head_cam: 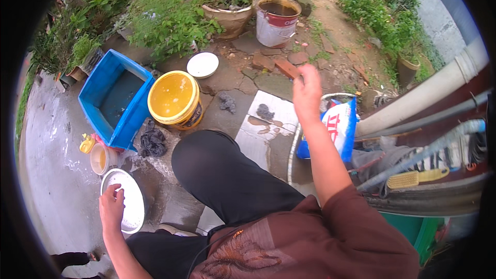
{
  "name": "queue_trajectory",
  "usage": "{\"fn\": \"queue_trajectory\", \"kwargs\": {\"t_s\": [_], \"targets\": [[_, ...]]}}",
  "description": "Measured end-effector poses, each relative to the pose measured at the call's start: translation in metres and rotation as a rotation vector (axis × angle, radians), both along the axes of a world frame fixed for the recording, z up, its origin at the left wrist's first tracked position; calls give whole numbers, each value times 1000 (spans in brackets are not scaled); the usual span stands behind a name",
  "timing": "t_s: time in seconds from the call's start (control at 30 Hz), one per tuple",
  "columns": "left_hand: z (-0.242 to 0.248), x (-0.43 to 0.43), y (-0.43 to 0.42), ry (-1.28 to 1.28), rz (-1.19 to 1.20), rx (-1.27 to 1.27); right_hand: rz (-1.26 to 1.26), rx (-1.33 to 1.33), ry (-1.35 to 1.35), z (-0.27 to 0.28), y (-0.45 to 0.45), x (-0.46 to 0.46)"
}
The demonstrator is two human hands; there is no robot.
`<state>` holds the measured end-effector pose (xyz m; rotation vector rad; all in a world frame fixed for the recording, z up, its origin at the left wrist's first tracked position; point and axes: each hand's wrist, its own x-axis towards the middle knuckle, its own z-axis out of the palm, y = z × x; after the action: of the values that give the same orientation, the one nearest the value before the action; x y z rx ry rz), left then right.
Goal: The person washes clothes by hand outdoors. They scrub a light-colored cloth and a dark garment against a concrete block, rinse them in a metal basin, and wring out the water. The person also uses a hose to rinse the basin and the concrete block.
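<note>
My left hand [112, 204] is over the rim of a white oval basin [133, 205] at the lower left, fingers slightly bent and nothing visible in them. My right hand [307, 89] is stretched forward above the paving, near a red brick [286, 68]; its fingers point away and its palm side is hidden. A blue and white plastic packet [343, 126] lies beside my right forearm. Left of my knee stand a yellow bucket [174, 99] and a blue plastic tub [93, 108] with dark water. A dark wet cloth [152, 142] lies beside the tub.
Grey clumps [265, 111] lie on a wet white tile and beside it. A white dish [202, 65], a paint bucket of dark liquid [277, 21] and a planter [228, 19] stand ahead. At right are pipes [430, 81] and a yellow brush [416, 178]. Another person's legs [73, 259] show lower left.
</note>
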<state>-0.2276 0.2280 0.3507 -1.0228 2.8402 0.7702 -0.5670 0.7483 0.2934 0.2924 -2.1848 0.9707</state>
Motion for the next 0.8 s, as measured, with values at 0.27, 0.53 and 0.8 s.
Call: {"fn": "queue_trajectory", "kwargs": {"t_s": [0.27,0.53,0.8], "targets": [[-38,31,-46,-145,109,-63,37,559,-1190,-276,1,-48],[-71,67,-73,-294,183,-52,198,722,-1245,-325,-79,-88],[-93,96,-93,-357,181,12,-549,535,-825,-338,22,-124]]}}
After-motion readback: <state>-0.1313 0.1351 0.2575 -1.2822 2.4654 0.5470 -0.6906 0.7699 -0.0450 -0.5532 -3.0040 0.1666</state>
